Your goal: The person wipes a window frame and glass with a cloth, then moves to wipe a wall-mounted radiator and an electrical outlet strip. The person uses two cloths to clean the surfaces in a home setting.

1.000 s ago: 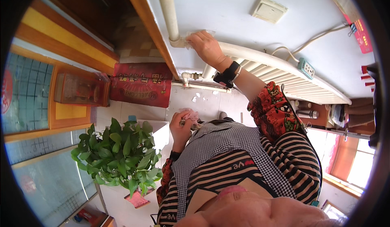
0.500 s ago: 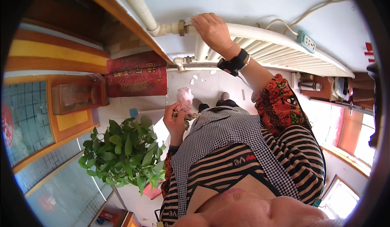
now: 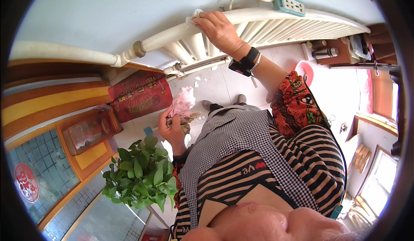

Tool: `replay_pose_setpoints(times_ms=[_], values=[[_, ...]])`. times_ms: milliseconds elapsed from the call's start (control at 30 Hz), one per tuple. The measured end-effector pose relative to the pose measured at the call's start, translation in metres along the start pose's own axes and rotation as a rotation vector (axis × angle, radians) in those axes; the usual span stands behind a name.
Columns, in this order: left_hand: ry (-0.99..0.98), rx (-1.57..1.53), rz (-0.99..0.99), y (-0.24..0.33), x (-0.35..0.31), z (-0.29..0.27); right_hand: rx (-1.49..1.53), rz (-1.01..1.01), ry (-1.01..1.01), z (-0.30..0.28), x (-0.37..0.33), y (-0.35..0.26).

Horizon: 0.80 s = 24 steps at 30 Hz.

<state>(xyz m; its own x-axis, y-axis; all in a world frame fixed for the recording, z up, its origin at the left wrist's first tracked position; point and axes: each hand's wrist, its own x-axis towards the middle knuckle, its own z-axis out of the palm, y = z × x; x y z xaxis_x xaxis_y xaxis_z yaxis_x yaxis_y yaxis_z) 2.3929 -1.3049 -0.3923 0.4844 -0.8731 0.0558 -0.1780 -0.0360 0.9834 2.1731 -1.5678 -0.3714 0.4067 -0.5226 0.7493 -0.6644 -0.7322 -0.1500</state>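
Observation:
My right hand (image 3: 220, 32) reaches to the top rail of a cream radiator (image 3: 168, 34) mounted along the wall. Its fingers are closed on a crumpled white cloth or tissue (image 3: 195, 17), which touches the rail by the wall. Lower down on the left, my left hand (image 3: 171, 128) grips a bunched pink cloth (image 3: 184, 102). A brownish-grey crumpled cloth (image 3: 187, 121) hangs from the same hand, partly behind the fingers. A black band with a dark device (image 3: 246, 62) sits on my right wrist.
A teal power strip (image 3: 289, 4) with a cord stands at the radiator's top. A brass-coloured fitting (image 3: 138, 49) joins radiator and pipe. A leafy plant (image 3: 138, 172) is close to my left arm. White scraps (image 3: 196, 84), a red mat (image 3: 140, 96) and a pink basin (image 3: 304, 72) lie on the floor.
My right hand and the white cloth have moved rightward along the radiator rail, away from the brass-coloured fitting. The view has shifted right. My left hand still holds the pink and brownish-grey cloths.

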Motion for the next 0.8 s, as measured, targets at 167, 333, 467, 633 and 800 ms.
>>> replay_pose_setpoints(times_ms=[167, 333, 467, 633, 800], values=[[0.003, -0.007, 0.046, 0.018, -0.006, 0.020, 0.064, -0.018, 0.028, -0.030, -0.025, 0.019], [-0.049, -0.068, -0.006, 0.037, -0.006, 0.043, 0.284, 0.278, 0.021, -0.065, -0.088, 0.012], [-0.117, -0.095, 0.018, 0.051, -0.002, 0.072, 0.756, 1.217, -0.194, -0.086, -0.162, 0.010], [-0.190, -0.069, 0.116, 0.063, 0.007, 0.106, 0.890, 1.513, 0.104, -0.108, -0.235, 0.036], [-0.246, -0.032, 0.224, 0.076, 0.018, 0.137, 0.891, 1.518, 0.482, -0.134, -0.244, 0.075]])
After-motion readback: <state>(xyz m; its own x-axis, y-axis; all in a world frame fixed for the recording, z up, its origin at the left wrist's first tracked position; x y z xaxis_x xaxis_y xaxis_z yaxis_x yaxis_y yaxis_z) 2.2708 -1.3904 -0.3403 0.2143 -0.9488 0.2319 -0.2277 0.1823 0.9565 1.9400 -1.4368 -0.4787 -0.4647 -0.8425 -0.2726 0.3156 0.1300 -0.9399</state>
